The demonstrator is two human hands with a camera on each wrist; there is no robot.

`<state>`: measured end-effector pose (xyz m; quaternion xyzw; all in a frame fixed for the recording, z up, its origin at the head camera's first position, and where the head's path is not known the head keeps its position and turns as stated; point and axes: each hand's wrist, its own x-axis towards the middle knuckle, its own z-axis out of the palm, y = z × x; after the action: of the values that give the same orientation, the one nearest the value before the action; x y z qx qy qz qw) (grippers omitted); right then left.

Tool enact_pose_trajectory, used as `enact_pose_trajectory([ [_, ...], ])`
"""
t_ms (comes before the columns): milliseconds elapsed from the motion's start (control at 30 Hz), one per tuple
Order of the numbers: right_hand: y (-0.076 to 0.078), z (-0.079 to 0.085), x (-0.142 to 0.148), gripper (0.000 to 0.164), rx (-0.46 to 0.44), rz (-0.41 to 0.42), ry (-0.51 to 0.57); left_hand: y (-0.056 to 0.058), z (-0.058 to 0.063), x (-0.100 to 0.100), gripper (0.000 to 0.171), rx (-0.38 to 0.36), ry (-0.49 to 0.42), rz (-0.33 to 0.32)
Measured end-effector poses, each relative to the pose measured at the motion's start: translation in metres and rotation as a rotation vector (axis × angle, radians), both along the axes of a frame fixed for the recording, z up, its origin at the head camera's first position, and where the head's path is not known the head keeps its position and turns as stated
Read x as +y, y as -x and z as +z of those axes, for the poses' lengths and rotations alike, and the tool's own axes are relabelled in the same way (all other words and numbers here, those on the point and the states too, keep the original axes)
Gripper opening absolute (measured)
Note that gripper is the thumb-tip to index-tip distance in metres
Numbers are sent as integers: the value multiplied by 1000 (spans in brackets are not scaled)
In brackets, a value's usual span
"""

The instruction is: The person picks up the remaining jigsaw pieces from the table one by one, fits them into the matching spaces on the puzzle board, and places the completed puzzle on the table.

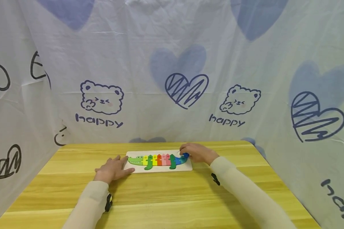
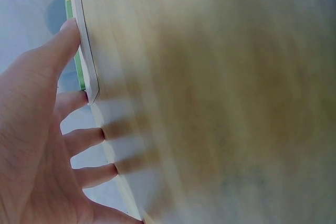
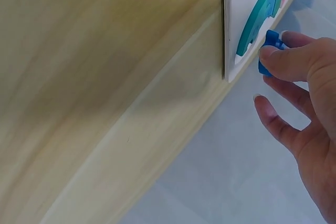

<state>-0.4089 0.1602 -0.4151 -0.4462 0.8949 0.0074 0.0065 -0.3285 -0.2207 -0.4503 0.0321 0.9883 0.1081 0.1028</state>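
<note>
On the table lies a pale wooden puzzle board (image 1: pixel 160 170) with a multicoloured crocodile (image 1: pixel 159 160) of interlocking pieces, its green head to the left and blue tail to the right. My left hand (image 1: pixel 111 169) rests at the board's left end with fingers spread; in the left wrist view its thumb (image 2: pixel 67 40) touches the board's side. Between thumb and fingers, my right hand (image 1: pixel 199 153) pinches a small blue puzzle piece (image 3: pixel 272 38). That piece is just off the board at the tail end, beside a teal tail piece (image 3: pixel 247 38). Fingers hide part of it.
The board sits near the far edge of the yellow wood-grain table (image 1: pixel 160 197). Behind and on both sides hangs a white cloth (image 1: pixel 149 111) printed with hearts, bears and lettering. Each wrist wears a small black device (image 1: pixel 108 202).
</note>
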Motion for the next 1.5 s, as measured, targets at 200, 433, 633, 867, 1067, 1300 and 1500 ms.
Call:
enact_pose_trajectory([
  [200,7,-5,-7,31,3,-13,0,0,1,0,90,0,-3,-3],
  [433,10,-9,-14,31,-41,-75,12,0,0,0,89,1,0,0],
  [633,13,-12,-17,33,-41,-96,-4,0,1,1,90,3,-1,-4],
  [867,17,-16,-17,33,-26,-129,-14,1,1,1,90,5,-2,1],
  [1067,18,-17,-18,33,-53,-144,-3,1,0,1,90,-4,-3,8],
  [1300,20,-20,-18,31,-96,-176,-11,1,0,1,91,0,-3,4],
  [1500,19,-21,-18,32,-89,-169,4,1,-2,0,91,5,-5,4],
])
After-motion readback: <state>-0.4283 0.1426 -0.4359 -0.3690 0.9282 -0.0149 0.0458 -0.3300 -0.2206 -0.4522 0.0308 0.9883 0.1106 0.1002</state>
